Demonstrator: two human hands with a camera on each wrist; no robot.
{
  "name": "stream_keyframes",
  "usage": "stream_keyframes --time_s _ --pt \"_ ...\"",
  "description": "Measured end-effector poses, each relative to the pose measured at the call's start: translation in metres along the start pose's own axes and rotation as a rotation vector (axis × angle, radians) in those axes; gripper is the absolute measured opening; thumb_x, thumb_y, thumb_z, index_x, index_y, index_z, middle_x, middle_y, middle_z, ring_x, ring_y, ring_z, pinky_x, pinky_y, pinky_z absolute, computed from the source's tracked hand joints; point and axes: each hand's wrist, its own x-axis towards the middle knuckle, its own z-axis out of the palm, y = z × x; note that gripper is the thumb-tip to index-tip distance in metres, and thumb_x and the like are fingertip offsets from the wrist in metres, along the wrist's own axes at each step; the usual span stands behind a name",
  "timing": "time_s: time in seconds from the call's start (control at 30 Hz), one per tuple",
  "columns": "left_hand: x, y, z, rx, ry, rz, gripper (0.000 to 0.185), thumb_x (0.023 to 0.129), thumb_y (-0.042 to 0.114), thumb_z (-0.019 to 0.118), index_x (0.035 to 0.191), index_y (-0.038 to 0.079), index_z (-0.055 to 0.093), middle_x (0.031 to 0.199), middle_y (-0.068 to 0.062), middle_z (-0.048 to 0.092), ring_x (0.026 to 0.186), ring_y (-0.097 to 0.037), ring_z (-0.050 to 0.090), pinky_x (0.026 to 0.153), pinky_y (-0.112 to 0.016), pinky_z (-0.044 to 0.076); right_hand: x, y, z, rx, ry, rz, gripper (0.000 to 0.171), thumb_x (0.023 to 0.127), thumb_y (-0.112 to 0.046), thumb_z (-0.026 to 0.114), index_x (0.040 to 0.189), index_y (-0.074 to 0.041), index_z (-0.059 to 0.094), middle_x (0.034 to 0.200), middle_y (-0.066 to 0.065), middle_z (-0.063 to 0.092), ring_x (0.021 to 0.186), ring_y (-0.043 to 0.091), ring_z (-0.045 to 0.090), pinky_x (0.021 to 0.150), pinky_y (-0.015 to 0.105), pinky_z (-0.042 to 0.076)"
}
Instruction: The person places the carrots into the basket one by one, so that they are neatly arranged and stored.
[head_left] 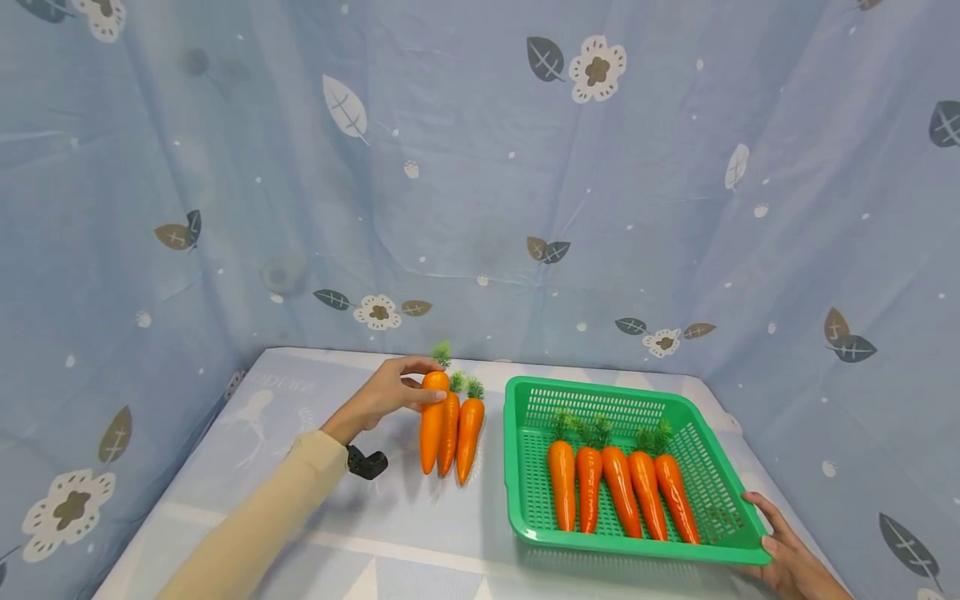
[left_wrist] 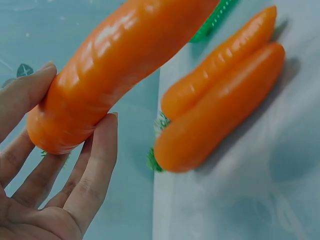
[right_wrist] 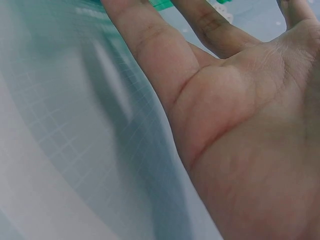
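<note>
the left hand [head_left: 390,392] grips the thick top end of a carrot [head_left: 432,421], thumb on one side and fingertips [left_wrist: 102,145] curled against the other; in the left wrist view the carrot is lifted at that end, tilted above the counter [head_left: 420,533]. just beside the held carrot, on the side away from the palm, two more carrots [head_left: 459,429] lie touching each other on the counter, green tops pointing away from the person. the right hand [head_left: 787,554] holds the near corner of a green basket [head_left: 517,467], thumb on the rim, fingers under it. ahead of that hand, five carrots [head_left: 618,487] lie side by side in the basket, tops toward the far wall.
</note>
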Motion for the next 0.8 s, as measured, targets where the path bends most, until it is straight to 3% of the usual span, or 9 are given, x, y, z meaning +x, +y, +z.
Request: stream_keyframes --time_s 0.23,0.47,0.8 --pt "0.003 0.014 0.010 -0.012 -0.032 0.048 0.054 0.084 0.024 0.089 0.131 0.013 0.067 0.133 -0.011 0.063 0.103 -0.029 0.069 0.084 -0.045 0.062 0.000 0.000 0.000 0.006 -0.010 0.008 0.053 0.113 -0.020 0.010 0.145 -0.057 0.030 0.140 -0.030 0.050 0.133 0.011 0.055 0.111 0.045 0.046" --pt "0.007 0.026 0.019 0.037 -0.034 0.069 0.047 0.081 0.030 0.091 0.124 0.023 0.071 0.132 -0.002 0.063 0.103 -0.027 0.069 0.091 -0.041 0.058 0.000 -0.002 0.003 -0.011 0.024 0.019 0.052 0.113 -0.020 0.012 0.144 -0.058 0.029 0.139 -0.031 0.050 0.131 0.008 0.056 0.110 0.043 0.047" --pt "0.014 0.039 0.037 -0.019 -0.084 0.108 0.046 0.082 0.024 0.090 0.125 0.020 0.071 0.124 -0.004 0.068 0.105 -0.028 0.067 0.094 -0.041 0.056 0.001 0.000 0.005 -0.011 0.021 -0.004 0.053 0.114 -0.017 0.013 0.146 -0.055 0.030 0.141 -0.028 0.051 0.132 0.009 0.056 0.110 0.043 0.047"
